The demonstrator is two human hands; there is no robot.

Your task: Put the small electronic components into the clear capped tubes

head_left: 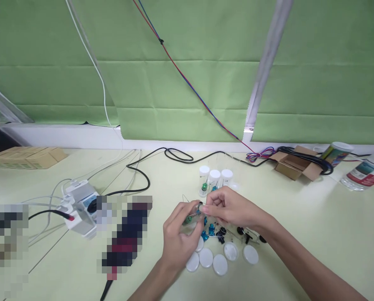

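Note:
My left hand (181,234) is closed around a small clear bottle (188,219) with a green piece showing inside it. The fingers of my right hand (227,207) pinch at the bottle's open end, where a small blue part (198,209) with a dark tip shows between the two hands. My fingertips partly hide what is held there. Just beyond the hands stand several clear bottles with white caps (214,174), one with a green piece (204,186) in it. Below my hands lie loose blue pieces (211,229), black pieces (220,238) and thin metal rods.
Several white round lids (220,265) lie near my wrists. A white power strip (80,209) with cables and a blurred-out dark object (127,234) are at left. At right are an open cardboard box (295,167), a can (337,154) and a plastic bottle (365,173).

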